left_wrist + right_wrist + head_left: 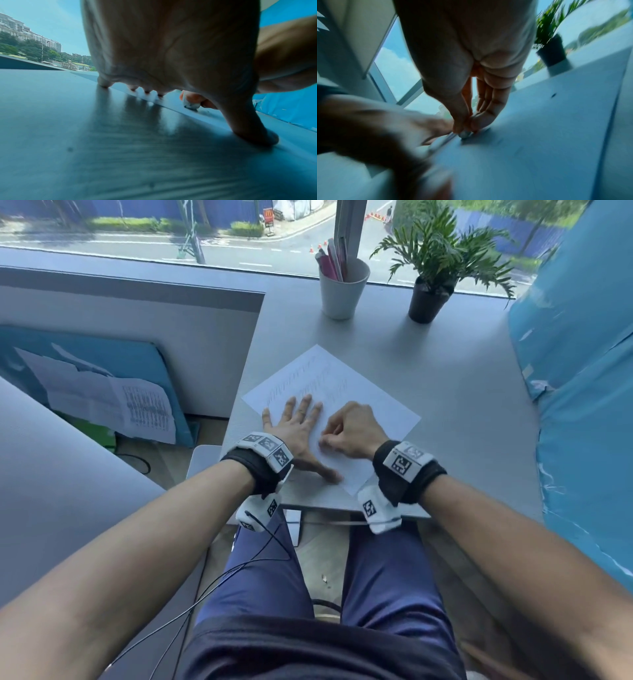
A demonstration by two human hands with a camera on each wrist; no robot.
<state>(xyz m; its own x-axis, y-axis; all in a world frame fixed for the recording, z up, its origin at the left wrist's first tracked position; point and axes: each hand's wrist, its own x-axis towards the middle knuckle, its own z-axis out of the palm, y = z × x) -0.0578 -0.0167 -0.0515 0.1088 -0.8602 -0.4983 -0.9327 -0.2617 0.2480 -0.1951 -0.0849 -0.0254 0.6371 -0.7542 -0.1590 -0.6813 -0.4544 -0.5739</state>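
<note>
A white sheet of paper [370, 392] with faint pencil lines lies skewed on the grey table [462, 364]. My left hand [296, 422] lies flat on the sheet's left part, fingers spread and thumb stretched toward the near corner. In the left wrist view its fingertips [104, 83] press down on the paper [214, 115]. My right hand [325, 441] sits just right of it, fingers curled. It pinches a small smudged eraser [465, 134] whose end touches the paper [539, 135]. The eraser [191, 104] also shows past the left palm.
A white cup of pens [342, 289] and a potted plant [431, 299] stand at the table's far edge by the window. A blue wrapped panel [582, 371] lines the right side. The table ends just left of the paper and near my wrists.
</note>
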